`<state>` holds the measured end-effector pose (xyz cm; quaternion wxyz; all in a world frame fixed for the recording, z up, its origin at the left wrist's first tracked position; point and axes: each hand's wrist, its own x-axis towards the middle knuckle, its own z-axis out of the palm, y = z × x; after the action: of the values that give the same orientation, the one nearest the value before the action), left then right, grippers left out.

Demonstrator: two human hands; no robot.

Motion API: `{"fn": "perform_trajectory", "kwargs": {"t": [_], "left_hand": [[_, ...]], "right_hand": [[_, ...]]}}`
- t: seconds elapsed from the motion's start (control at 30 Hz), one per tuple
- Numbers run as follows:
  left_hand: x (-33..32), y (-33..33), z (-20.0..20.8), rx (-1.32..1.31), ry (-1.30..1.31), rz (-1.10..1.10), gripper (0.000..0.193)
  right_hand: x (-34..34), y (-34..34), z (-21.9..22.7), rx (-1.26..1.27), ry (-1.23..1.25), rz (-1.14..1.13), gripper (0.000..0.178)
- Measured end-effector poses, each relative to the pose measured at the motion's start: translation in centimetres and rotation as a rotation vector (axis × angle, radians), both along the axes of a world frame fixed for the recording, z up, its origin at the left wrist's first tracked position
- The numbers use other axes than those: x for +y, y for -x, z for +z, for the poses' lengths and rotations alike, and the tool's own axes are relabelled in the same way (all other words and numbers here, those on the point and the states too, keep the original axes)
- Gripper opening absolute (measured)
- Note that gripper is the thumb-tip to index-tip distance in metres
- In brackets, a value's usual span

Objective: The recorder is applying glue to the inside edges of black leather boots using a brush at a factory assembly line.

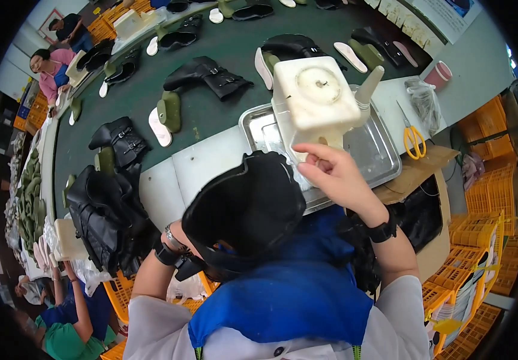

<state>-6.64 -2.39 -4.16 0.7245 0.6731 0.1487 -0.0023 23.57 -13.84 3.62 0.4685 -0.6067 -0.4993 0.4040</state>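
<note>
We take the steel tray (385, 157) on the pale bench as our landmark. Our right hand (331, 171) hovers over the tray's near edge, thumb and forefinger pinched together on something small and pale that we cannot make out, with the other fingers loosely curled; it sits just below the white square tub (316, 96) that stands in the tray, with a pale bottle (369, 87) close by the tub on its right. Our left hand is hidden inside or behind the black boot upper (247, 207) that we hold up in front of our chest, just on the near side of the tray, so we cannot tell how those fingers lie, though the boot plainly rests on that arm. We judge that we are at the coating or gluing stage, taking something from the tub to work on the boot. The next move would call for bringing the pinched hand across to the boot's rim while the left arm keeps it steady and turned toward us. Yellow-handled scissors (414, 139) lie just right of the tray, more black boots (208, 75) and pale insoles (160, 127) lie on the green belt beyond it, and a heap of black uppers (106, 219) lies to its left.
</note>
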Motion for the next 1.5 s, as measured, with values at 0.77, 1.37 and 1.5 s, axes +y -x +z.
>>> {"fn": "perform_trajectory", "kwargs": {"t": [0.77, 1.37, 1.5], "left_hand": [[1.7, -3.9, -3.3, 0.009, 0.371, -0.146, 0.036], [1.4, -9.0, -3.6, -0.060, 0.290, -0.126, 0.054], [0.0, -10.1, -3.5, -0.080, 0.276, -0.136, 0.058]], "right_hand": [[-0.7, -5.9, -6.1, -0.418, -0.070, -0.277, 0.018], [-4.5, -8.4, -4.3, -0.316, 0.053, -0.475, 0.010], [-4.1, -9.0, -2.8, -0.018, 0.120, -0.540, 0.013]]}}
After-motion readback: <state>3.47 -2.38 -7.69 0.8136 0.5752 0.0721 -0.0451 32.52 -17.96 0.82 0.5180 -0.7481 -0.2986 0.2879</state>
